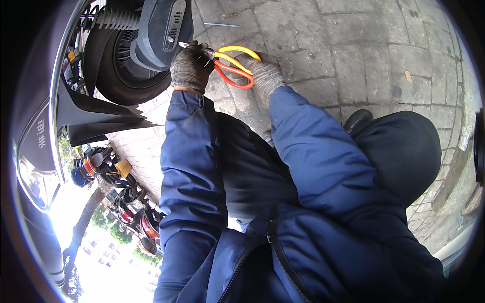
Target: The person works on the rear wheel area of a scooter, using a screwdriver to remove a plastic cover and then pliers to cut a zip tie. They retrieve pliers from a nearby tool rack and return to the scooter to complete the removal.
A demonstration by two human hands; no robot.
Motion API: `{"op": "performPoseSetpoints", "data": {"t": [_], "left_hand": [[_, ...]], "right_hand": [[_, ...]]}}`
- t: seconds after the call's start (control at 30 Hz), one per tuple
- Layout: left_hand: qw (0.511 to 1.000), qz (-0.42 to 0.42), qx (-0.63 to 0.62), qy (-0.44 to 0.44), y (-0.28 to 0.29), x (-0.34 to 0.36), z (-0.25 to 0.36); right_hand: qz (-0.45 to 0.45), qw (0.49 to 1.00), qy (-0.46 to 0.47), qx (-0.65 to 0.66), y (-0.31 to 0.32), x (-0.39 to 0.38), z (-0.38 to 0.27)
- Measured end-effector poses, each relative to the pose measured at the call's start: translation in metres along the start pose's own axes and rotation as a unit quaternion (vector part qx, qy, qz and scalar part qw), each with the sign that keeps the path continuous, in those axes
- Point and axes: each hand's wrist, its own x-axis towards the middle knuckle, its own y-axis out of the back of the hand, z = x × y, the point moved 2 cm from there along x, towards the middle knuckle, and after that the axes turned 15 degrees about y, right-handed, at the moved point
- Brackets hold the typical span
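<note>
My right hand (262, 76), in a grey-brown work glove, grips a pair of scissors by its large looped handles. One loop of the scissors (238, 49) is yellow and the other is orange-red. My left hand (191, 67), also gloved, is closed at the blade end, beside the scooter's rear wheel hub. A small bright metal piece shows by its fingertips; what the fingers hold is mostly hidden. The grey motor cover (169, 30) and the black wheel (103, 65) are just left of my left hand.
A thin metal rod (221, 24) lies on the grey stone paving (353, 30) ahead. A small tan scrap (408, 77) lies farther right. Black mudguard (91, 113) and glossy bodywork (38, 141) stand at left. Behind them are several parked two-wheelers (144, 222) and a tree trunk (81, 232).
</note>
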Motion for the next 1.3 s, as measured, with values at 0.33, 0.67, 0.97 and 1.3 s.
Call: {"op": "performPoseSetpoints", "data": {"t": [0.33,0.67,0.97,1.3], "left_hand": [[0.999,0.034,0.004,-0.008,-0.006,0.003,0.006],[0.997,0.017,-0.012,-0.073,-0.020,-0.019,0.004],[0.955,0.043,0.129,-0.263,-0.005,-0.014,0.009],[0.971,0.121,0.068,-0.193,-0.003,-0.036,0.020]], "right_hand": [[0.071,0.995,0.015,0.064,-0.004,0.020,0.007],[0.069,0.994,0.012,0.079,-0.009,0.015,0.001],[-0.005,0.995,0.040,0.089,-0.023,0.006,-0.018],[0.024,0.989,0.121,0.084,-0.056,-0.024,-0.053]]}}
